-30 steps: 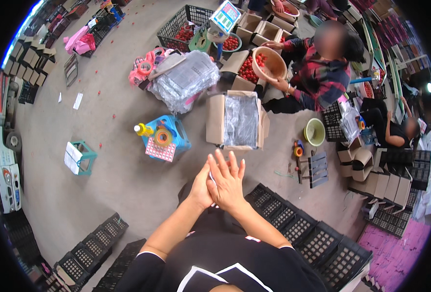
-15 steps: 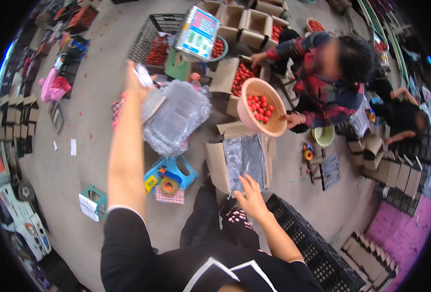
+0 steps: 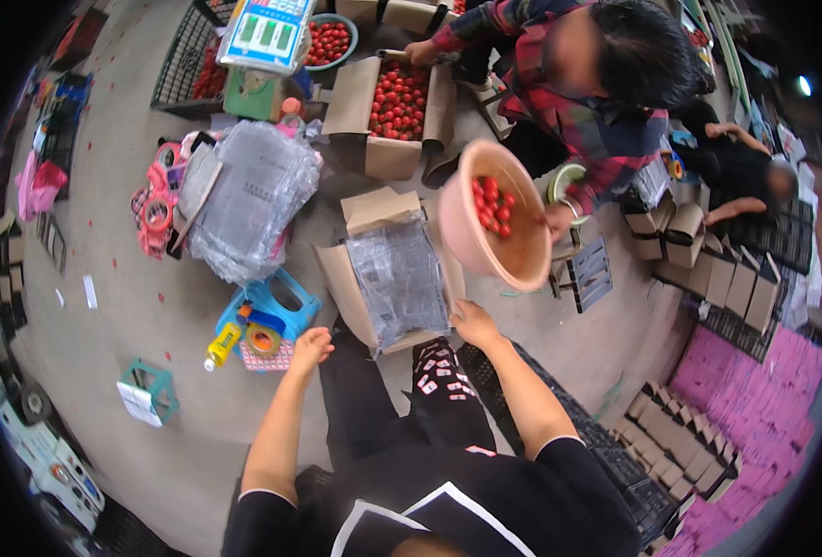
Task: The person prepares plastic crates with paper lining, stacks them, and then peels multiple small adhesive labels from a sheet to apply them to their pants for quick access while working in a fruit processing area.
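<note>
An open cardboard box (image 3: 366, 212) lined with clear grey plastic film (image 3: 400, 278) stands just in front of my legs. My right hand (image 3: 474, 325) has its fingers closed around the box's near right edge. To the left of the box, my left hand (image 3: 313, 348) is curled closed beside a blue plastic stool (image 3: 290, 302); anything inside it is hidden. Over the box's right side a co-worker's hand (image 3: 560, 221) tilts a pink basin (image 3: 456, 209) with red cherry tomatoes (image 3: 493, 206) in it.
Beyond is a box full of tomatoes (image 3: 397, 107). A plastic-wrapped stack of sheets (image 3: 248, 200) stands at left, below a scale (image 3: 267, 32). Tape (image 3: 262, 341) and a yellow bottle (image 3: 222, 346) lie on the stool. Black crates (image 3: 560, 399) line my right.
My left hand has come back from the wrapped stack, where it held something white, to beside the stool. My right hand has closed on the box edge. The basin has tipped further.
</note>
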{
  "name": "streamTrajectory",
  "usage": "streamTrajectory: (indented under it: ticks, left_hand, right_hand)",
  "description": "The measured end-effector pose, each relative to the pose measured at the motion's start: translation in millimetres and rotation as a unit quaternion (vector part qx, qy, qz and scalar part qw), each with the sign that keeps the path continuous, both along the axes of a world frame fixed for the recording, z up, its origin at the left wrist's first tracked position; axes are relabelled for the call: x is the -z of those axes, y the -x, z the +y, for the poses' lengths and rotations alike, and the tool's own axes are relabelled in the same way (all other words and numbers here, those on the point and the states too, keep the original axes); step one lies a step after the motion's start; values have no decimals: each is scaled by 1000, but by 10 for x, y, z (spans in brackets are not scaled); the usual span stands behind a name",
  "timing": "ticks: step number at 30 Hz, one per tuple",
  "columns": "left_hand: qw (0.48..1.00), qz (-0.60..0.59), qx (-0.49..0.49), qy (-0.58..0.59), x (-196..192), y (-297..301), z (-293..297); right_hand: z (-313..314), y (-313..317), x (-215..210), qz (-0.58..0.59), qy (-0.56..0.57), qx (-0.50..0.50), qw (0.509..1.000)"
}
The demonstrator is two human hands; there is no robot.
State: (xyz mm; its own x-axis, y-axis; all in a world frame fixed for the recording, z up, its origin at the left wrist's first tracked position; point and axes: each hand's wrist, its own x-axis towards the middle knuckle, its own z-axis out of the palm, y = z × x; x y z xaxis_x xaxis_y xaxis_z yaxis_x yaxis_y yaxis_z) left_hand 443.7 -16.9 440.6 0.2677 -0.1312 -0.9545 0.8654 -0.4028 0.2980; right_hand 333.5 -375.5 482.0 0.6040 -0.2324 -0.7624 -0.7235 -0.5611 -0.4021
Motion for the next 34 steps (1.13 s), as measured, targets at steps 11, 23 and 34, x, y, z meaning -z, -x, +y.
streamTrajectory:
  ticks: [11,23,34]
  left_hand:
    - [995,-20,-72,64,-605,1235,-592]
    - [992,-30,92,76,-663,879,-558]
    - [831,-153,394,362,-2060,2560,-2270]
  right_hand:
    - [-14,445,64,-27,-95,-30,995]
    - [645,3181,-390,68,19,329,942]
    - [1996,7324,-563,-133,83,865,477]
